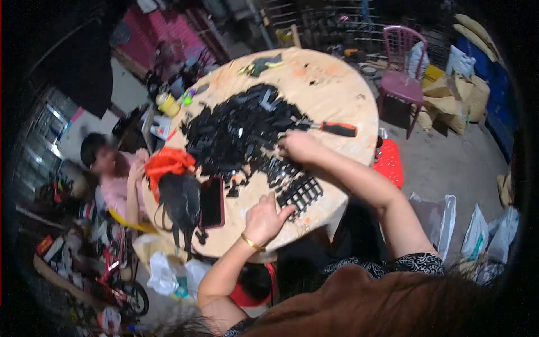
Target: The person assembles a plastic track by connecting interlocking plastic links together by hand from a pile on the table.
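Observation:
A black slotted frame [301, 196], with rows of openings, lies on the near part of the round table. My left hand [265, 220], a gold bangle at its wrist, grips the frame's left end, thumb along the near edge. Beyond it my right hand [299, 146] reaches to the near right side of a heap of black plastic pieces [233, 126]. Its fingers are bent together and point down; anything between them is hidden. Small metallic-looking bits [279, 171] lie between the heap and the frame. Just past my right hand is a screwdriver [338, 129] with a red and black handle.
A dark phone [212, 202], a black bag [179, 199] and an orange bag [168, 164] lie on the table's left [236, 210]. A person in pink [120, 185] sits there. Pliers [264, 65] lie at the far edge. A red stool [388, 164] and a purple chair [402, 84] stand right.

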`<state>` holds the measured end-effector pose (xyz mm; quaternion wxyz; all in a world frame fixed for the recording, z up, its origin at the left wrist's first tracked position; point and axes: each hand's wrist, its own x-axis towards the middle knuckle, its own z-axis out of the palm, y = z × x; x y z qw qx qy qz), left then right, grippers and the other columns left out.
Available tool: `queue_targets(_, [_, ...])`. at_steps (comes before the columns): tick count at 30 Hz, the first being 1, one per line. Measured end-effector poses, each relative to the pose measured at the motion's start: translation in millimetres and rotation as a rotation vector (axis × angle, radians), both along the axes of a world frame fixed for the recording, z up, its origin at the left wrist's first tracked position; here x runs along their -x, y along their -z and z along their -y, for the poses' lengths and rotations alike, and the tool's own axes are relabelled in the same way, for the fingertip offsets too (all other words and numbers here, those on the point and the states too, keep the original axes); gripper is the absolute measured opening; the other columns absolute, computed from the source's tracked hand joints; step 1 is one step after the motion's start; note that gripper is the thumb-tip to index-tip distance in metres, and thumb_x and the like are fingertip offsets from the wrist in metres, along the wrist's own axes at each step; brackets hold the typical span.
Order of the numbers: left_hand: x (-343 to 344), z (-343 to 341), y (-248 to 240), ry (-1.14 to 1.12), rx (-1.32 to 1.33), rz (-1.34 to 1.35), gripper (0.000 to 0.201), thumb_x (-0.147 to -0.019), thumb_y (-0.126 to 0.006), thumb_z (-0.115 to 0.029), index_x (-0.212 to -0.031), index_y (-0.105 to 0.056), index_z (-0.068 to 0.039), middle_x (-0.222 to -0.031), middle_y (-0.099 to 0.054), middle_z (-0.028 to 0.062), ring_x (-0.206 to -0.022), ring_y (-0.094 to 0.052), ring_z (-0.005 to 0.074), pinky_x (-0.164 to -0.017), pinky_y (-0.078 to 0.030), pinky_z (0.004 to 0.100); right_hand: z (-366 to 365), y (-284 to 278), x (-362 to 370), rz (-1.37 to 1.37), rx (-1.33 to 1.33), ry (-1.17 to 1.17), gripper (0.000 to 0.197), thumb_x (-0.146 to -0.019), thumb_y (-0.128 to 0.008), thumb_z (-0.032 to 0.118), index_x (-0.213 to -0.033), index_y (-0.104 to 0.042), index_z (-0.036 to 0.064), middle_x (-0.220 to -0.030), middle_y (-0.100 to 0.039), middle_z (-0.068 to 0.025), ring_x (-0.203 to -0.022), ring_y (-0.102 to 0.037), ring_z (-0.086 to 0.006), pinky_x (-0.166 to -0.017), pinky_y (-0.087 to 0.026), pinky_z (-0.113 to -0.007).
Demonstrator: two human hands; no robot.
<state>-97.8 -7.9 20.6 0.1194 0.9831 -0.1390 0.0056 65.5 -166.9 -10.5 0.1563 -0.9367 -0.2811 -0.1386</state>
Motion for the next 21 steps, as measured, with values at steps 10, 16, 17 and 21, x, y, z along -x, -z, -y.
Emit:
queue_targets(10, [6, 11, 19, -0.069, 0.397, -0.064, 0.044, -0.075, -0.065, -0.025, -0.102, -0.043, 0.002, -0.080, -0.054, 0.0197, -0.069, -0.057, 0.0309, -0.060, -0.045, 0.0371, 11, 14, -4, 0.106, -0.159, -0.037, 0.016, -0.070, -0.059, 0.021, -0.073, -0.059, 0.0049, -0.075, -0.059, -0.0154, -0.072, -0.058, -0.0333, -0.061, -0.047, -0.043])
queue_targets(16, [-40, -3, 21, -0.128, 1.177, -0.279, 0.029, -0.082, -0.057, -0.011, -0.104, -0.042, 0.000, -0.069, -0.051, 0.0016, -0.047, -0.045, 0.0058, -0.040, -0.036, 0.0172, 16, 0, 5, 0.158, -0.523, -0.153, 0.016, -0.071, -0.058, 0.015, -0.080, -0.062, 0.0034, -0.076, -0.060, -0.0172, -0.074, -0.058, -0.0330, -0.067, -0.047, -0.040])
queue_targets(17, [-55, -8, 25, -0.148, 1.314, -0.159, 0.024, -0.082, -0.057, -0.012, -0.100, -0.046, 0.000, -0.067, -0.050, 0.0002, -0.045, -0.043, 0.0047, -0.037, -0.033, 0.0179, 12, -5, 10, 0.107, -0.544, -0.137, 0.016, -0.072, -0.059, 0.015, -0.082, -0.062, 0.0030, -0.080, -0.060, -0.0160, -0.076, -0.058, -0.0319, -0.068, -0.047, -0.038])
queue_targets(21, [-103, -13, 12, -0.253, 1.374, -0.313, 0.021, -0.087, -0.052, -0.018, -0.100, -0.049, -0.002, -0.078, -0.058, 0.0049, -0.050, -0.046, 0.0072, -0.042, -0.036, 0.0168, 9, 2, 15, 0.248, -0.655, -0.241, 0.016, -0.072, -0.060, 0.013, -0.083, -0.062, 0.0018, -0.079, -0.061, -0.0148, -0.075, -0.059, -0.0304, -0.067, -0.047, -0.037])
